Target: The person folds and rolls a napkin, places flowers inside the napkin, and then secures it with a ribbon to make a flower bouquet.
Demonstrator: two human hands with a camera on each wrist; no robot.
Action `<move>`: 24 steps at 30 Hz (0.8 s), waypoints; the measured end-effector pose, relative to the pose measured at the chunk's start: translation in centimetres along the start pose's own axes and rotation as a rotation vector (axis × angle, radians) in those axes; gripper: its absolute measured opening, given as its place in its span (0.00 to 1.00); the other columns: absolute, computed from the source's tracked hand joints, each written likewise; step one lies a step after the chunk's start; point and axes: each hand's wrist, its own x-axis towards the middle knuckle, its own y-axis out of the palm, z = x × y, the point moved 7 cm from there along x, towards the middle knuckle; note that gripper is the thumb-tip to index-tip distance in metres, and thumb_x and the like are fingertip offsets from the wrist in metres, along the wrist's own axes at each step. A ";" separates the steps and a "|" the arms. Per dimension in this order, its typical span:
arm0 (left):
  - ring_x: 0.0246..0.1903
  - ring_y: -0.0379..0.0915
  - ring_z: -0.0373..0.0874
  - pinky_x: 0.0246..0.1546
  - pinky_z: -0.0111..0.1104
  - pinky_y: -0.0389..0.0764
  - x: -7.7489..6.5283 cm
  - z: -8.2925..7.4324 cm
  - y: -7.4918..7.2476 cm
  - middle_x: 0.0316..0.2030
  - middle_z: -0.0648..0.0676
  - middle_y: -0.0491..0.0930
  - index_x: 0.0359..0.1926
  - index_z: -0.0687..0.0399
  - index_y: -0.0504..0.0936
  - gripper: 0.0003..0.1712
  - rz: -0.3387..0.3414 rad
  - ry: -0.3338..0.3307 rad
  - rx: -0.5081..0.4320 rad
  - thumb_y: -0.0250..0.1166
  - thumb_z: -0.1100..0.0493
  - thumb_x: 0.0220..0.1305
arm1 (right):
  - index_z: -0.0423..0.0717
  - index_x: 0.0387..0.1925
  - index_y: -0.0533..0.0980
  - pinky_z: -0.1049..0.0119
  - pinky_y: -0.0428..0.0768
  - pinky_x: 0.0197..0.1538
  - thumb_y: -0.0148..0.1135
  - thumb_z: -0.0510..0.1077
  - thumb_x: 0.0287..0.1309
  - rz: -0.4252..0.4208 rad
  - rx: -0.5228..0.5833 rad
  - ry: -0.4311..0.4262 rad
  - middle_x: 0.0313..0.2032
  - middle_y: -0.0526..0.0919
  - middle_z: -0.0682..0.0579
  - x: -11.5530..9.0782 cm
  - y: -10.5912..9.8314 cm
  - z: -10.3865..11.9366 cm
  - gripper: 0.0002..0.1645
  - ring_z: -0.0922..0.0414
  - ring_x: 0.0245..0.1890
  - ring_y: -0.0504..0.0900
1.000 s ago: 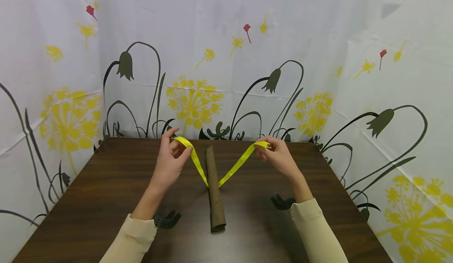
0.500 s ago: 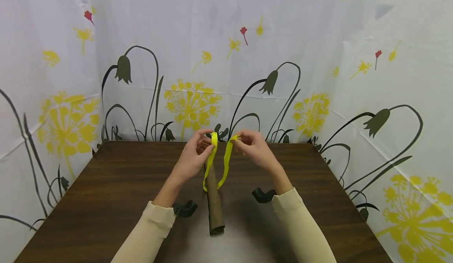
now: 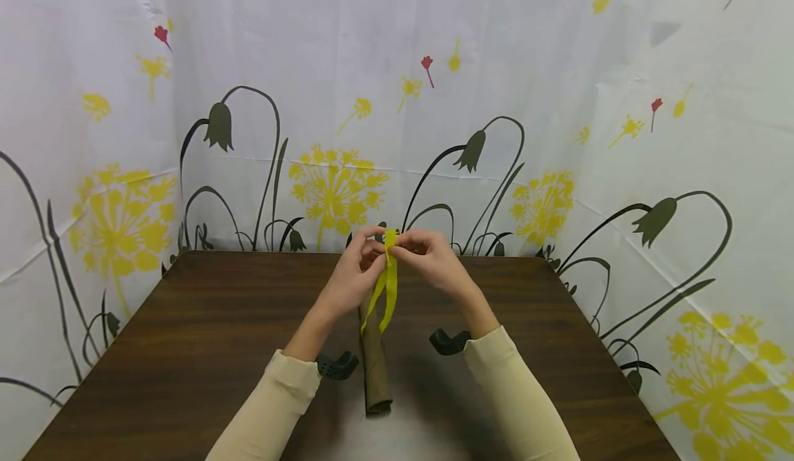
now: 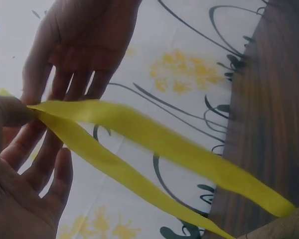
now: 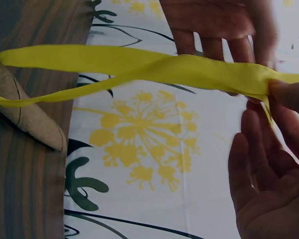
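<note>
A yellow ribbon passes under a brown cardboard tube that lies lengthwise on the table. Both of its ends are drawn up above the tube and meet between the hands. My left hand pinches one end between thumb and fingers. Close against it, my right hand pinches the other end, fingertips touching the ribbon. In the left wrist view two strands of ribbon run from the pinch down to the tube. The right wrist view shows the strands crossing, with the tube at the left.
The dark wood table spreads around the tube. Behind and at both sides hangs a white curtain printed with flowers. A black wrist-camera mount sits at the left wrist, and another mount at the right.
Both hands have come inward from wide apart until they meet above the tube. The ribbon's two ends, spread in a V before, are now together.
</note>
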 end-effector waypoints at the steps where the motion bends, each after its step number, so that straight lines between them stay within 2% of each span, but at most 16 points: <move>1: 0.53 0.80 0.56 0.54 0.36 0.80 0.0 0.0 0.0 0.53 0.64 0.84 0.76 0.56 0.63 0.26 0.003 -0.003 -0.014 0.56 0.64 0.84 | 0.42 0.49 0.88 0.61 0.83 0.44 0.67 0.42 0.76 -0.007 0.007 -0.004 0.46 0.89 0.45 0.0 0.1 -0.1 0.10 0.46 0.39 0.84; 5: 0.54 0.81 0.54 0.54 0.33 0.81 -0.2 0.0 0.0 0.53 0.63 0.85 0.77 0.57 0.62 0.30 -0.002 -0.028 -0.011 0.61 0.62 0.82 | 0.41 0.47 0.89 0.63 0.83 0.41 0.68 0.41 0.74 -0.045 0.019 -0.017 0.46 0.89 0.44 0.1 0.4 -0.3 0.08 0.47 0.38 0.82; 7: 0.52 0.82 0.52 0.53 0.33 0.82 -0.2 0.1 -0.1 0.52 0.61 0.86 0.76 0.57 0.66 0.30 -0.019 -0.056 0.011 0.64 0.59 0.80 | 0.42 0.46 0.89 0.66 0.81 0.40 0.69 0.42 0.74 -0.059 0.009 -0.016 0.46 0.89 0.45 0.2 0.5 -0.4 0.08 0.49 0.38 0.82; 12: 0.51 0.84 0.50 0.53 0.38 0.84 -0.2 0.3 -1.2 0.52 0.58 0.88 0.61 0.58 0.83 0.16 -0.088 -0.125 0.050 0.65 0.56 0.80 | 0.44 0.48 0.90 0.67 0.78 0.39 0.67 0.45 0.76 -0.067 0.006 0.001 0.47 0.90 0.46 0.1 0.8 -0.3 0.11 0.48 0.39 0.81; 15: 0.52 0.84 0.52 0.53 0.38 0.83 -0.3 0.4 -2.0 0.52 0.59 0.87 0.56 0.58 0.87 0.13 -0.111 -0.145 0.065 0.64 0.56 0.81 | 0.46 0.52 0.89 0.65 0.81 0.44 0.65 0.48 0.78 -0.067 -0.005 0.013 0.50 0.90 0.47 -0.5 0.7 -0.1 0.13 0.50 0.45 0.84; 18: 0.51 0.84 0.54 0.49 0.34 0.82 -0.5 0.9 -2.9 0.51 0.61 0.87 0.55 0.59 0.87 0.14 -0.150 -0.169 0.073 0.63 0.55 0.81 | 0.48 0.53 0.89 0.58 0.83 0.53 0.62 0.50 0.80 -0.091 -0.031 0.025 0.53 0.90 0.51 -1.4 0.4 0.4 0.15 0.48 0.54 0.85; 20: 0.49 0.83 0.53 0.47 0.33 0.81 -0.8 1.3 -3.6 0.51 0.61 0.87 0.56 0.59 0.87 0.14 -0.182 -0.184 0.085 0.63 0.55 0.82 | 0.51 0.54 0.89 0.54 0.83 0.56 0.61 0.52 0.81 -0.095 -0.045 0.033 0.53 0.90 0.53 -2.2 0.4 1.0 0.15 0.48 0.56 0.85; 24: 0.43 0.79 0.48 0.45 0.34 0.79 -1.2 1.8 -4.6 0.49 0.61 0.86 0.54 0.58 0.87 0.14 -0.224 -0.202 0.116 0.63 0.53 0.81 | 0.55 0.57 0.87 0.54 0.84 0.58 0.60 0.51 0.81 -0.006 -0.086 0.036 0.56 0.88 0.56 -4.1 1.3 2.7 0.15 0.53 0.56 0.86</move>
